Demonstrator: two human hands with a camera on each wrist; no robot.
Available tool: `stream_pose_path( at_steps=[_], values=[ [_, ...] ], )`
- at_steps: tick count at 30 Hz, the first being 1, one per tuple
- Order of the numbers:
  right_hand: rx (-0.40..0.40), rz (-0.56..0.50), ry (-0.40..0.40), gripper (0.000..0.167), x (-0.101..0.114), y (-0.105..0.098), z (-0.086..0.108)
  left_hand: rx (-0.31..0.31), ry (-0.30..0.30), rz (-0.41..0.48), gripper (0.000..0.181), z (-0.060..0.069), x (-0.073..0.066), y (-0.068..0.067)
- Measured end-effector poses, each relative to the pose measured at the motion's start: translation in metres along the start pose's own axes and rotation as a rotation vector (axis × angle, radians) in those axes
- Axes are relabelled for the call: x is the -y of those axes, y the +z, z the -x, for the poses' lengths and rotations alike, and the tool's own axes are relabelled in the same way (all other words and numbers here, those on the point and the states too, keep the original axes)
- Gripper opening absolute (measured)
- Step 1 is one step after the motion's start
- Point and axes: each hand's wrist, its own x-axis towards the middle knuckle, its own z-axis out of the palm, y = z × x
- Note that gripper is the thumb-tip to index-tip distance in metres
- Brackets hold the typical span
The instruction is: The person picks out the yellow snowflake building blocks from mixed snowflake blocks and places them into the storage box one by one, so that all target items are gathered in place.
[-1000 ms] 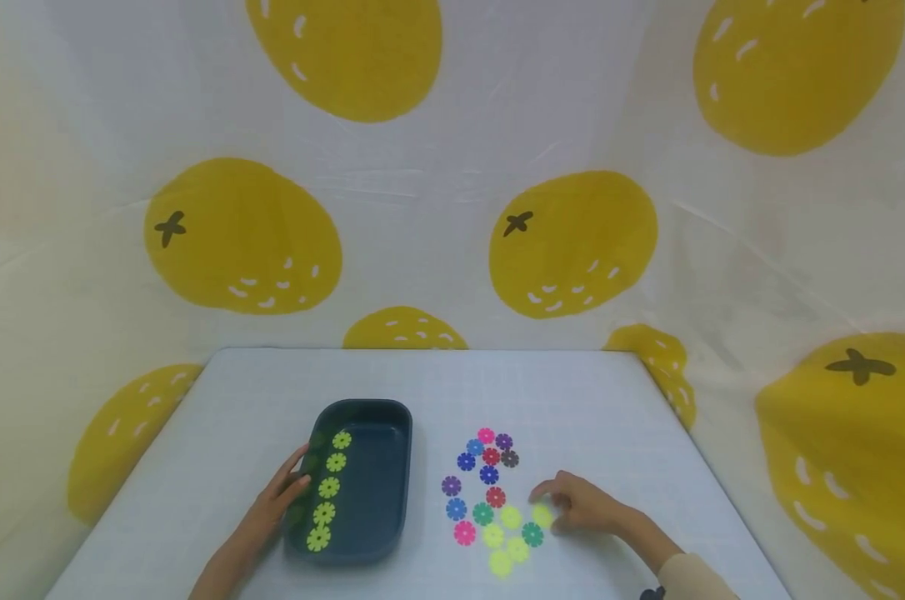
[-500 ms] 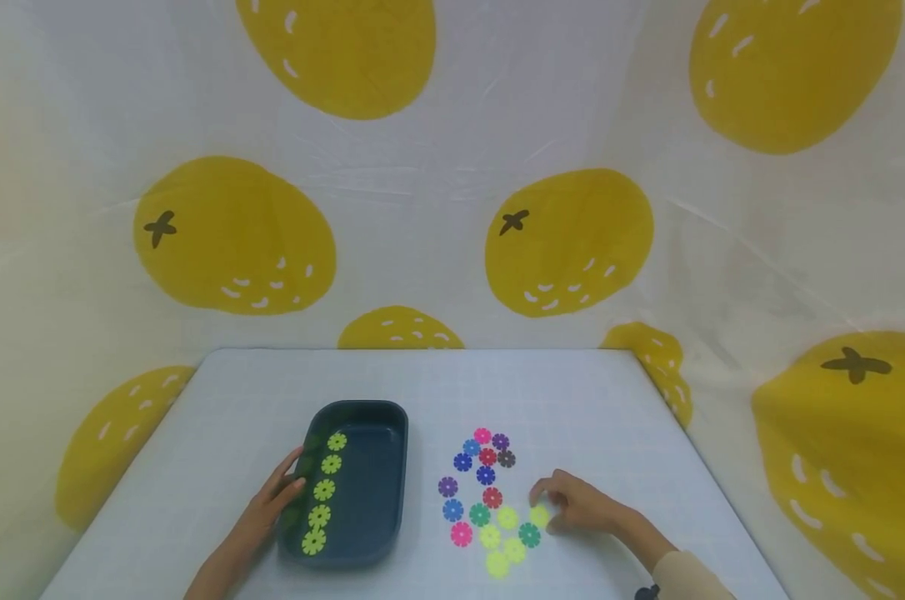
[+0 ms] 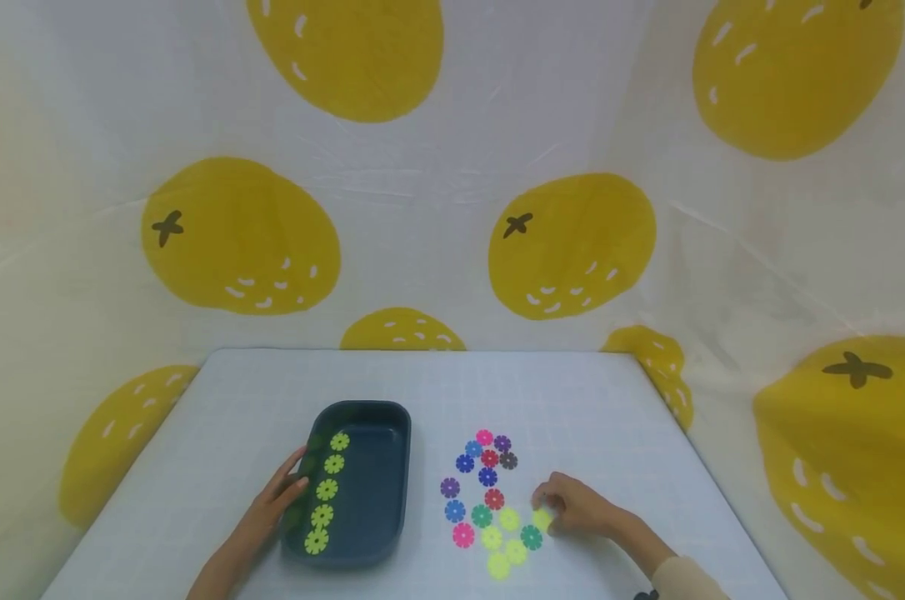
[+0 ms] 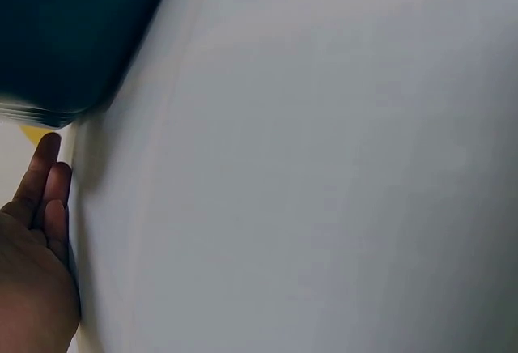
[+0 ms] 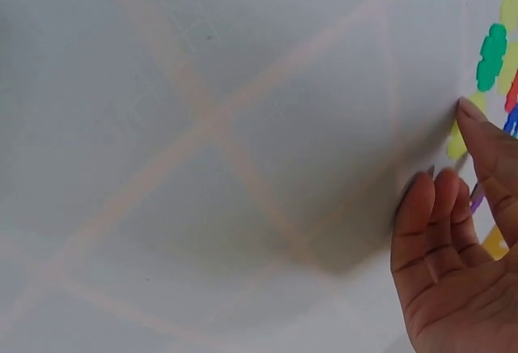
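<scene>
My left hand [image 3: 268, 504] rests against the left side of a dark blue tray [image 3: 406, 467], its fingers nearly straight along the outer wall and its thumb at the rim. In the left wrist view the fingers [image 4: 55, 183] lie beside the tray's edge; the thumb is hidden. Several yellow-green notched plastic discs [image 3: 327, 489] stand in a column along the tray's left inside. To the right, my right hand [image 3: 580, 507] pinches a yellow-green disc [image 3: 542, 521] between thumb and forefinger, at the table surface. The right wrist view shows its other fingers curled.
Loose notched discs lie between tray and right hand: yellow-green [image 3: 499, 566], green [image 3: 531, 537], pink [image 3: 463, 535], blue [image 3: 455, 511], purple [image 3: 450, 487], red [image 3: 494, 499] and dark grey [image 3: 508, 460]. The white table [image 3: 460, 379] ends at a lemon-print cloth [image 3: 422, 250].
My right thumb and forefinger have drawn closer together around the yellow-green disc. My left hand keeps its place at the tray, and the head view has shifted slightly.
</scene>
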Motion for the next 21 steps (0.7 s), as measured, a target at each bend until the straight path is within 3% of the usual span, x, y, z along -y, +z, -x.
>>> stream_pose_path(
  at_steps=[12, 21],
  values=[
    [-0.006, 0.184, -0.019, 0.026, 0.011, -0.002, 0.001, -0.006, 0.021, 0.01, 0.073, -0.001, 0.003, 0.0],
    [0.015, 0.069, 0.042, 0.023, 0.009, 0.003, 0.003, -0.01, 0.048, 0.004, 0.071, -0.002, 0.004, 0.001]
  ],
)
